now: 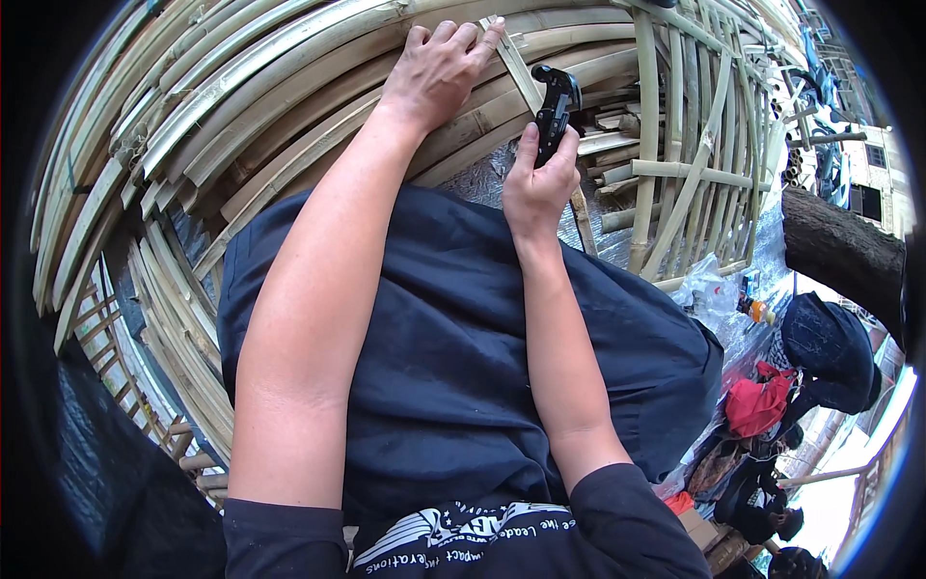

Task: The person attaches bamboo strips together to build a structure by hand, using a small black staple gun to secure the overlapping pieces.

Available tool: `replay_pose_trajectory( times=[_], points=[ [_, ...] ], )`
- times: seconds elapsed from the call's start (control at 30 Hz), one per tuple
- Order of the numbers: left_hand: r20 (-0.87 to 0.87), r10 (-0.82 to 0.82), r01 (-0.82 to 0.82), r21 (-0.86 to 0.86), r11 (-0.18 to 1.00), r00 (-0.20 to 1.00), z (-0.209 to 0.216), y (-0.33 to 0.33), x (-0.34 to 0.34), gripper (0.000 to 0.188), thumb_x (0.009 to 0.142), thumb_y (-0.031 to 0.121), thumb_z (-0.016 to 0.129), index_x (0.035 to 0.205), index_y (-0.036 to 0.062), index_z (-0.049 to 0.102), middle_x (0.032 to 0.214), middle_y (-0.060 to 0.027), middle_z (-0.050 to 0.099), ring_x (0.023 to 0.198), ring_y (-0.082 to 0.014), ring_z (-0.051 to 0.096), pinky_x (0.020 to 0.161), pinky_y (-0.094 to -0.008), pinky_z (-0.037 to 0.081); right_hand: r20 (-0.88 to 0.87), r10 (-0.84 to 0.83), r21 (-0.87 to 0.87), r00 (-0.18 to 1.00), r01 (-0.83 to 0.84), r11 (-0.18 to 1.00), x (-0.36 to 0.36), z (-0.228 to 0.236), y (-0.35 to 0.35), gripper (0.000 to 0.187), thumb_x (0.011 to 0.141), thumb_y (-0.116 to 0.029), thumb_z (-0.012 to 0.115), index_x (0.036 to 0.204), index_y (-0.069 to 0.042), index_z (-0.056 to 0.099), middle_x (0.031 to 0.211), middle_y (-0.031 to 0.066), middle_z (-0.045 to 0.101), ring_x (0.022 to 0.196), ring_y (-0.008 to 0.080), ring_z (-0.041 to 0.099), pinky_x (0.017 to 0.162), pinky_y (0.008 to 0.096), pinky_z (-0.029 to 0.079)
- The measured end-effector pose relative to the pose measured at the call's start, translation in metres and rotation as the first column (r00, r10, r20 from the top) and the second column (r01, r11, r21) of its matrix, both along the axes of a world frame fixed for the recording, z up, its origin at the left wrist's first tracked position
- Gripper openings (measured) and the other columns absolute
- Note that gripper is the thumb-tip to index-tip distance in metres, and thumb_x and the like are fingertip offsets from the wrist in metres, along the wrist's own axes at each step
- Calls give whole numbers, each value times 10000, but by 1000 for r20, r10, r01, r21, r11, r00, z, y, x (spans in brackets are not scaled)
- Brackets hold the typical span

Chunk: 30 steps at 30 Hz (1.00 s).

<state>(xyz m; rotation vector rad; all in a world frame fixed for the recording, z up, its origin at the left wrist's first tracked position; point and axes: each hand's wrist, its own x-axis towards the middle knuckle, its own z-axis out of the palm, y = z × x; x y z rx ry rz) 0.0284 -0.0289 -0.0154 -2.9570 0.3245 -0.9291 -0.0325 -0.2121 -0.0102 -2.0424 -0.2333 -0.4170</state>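
Note:
My left hand is at the top middle, fingers curled, with thumb and forefinger at the upper end of a narrow split bamboo strip. That strip slants down toward my right hand, across longer bamboo slats. Wrapped in my right hand is a black hand tool with a hooked, rounded head pointing up. Its exact kind I cannot tell. The tool's head is beside the strip; whether they touch is unclear. A dark cloth covers my lap beneath both forearms.
Split bamboo lengths are stacked along the left and far side. A bamboo lattice frame stands to the right. Past it lie a clear plastic bag, a red bag and a thick dark log.

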Motion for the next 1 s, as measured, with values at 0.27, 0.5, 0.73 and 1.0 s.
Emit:
replay_pose_trajectory(
  times=[0.27,0.5,0.73,1.0],
  points=[
    [31,20,-23,76,997,999,1,3,2,587,962,178,595,1537,124,488,1080,-30,629,1010,-201,622,821,-386,458,-205,28,158,978,5,987,-30,-10,1,352,1071,-253,571,1245,38,478,771,138,667,485,198,648,483,334,527],
    [43,-26,26,12,1000,999,18,-17,1,593,957,138,574,1541,108,475,1101,-31,642,1023,-186,618,823,-377,462,54,-130,23,990,129,991,-31,-22,-10,321,1041,-197,612,1196,68,521,928,260,661,848,462,663,741,494,508],
    [-71,-85,85,-5,996,994,7,-27,-3,570,975,188,582,1531,107,485,1152,-38,652,1061,-200,615,873,-379,463,52,-221,1,974,222,975,-34,-53,-25,307,1059,-277,594,1047,21,521,754,164,653,683,325,679,642,430,509],
    [-116,-94,91,-29,995,989,7,-25,3,514,988,292,612,1477,154,540,1239,-32,628,1167,-197,580,921,-420,462,48,-181,-2,982,181,983,-32,-61,-25,302,1071,-309,578,1044,-15,512,629,52,595,489,151,615,466,316,473]
  ],
)
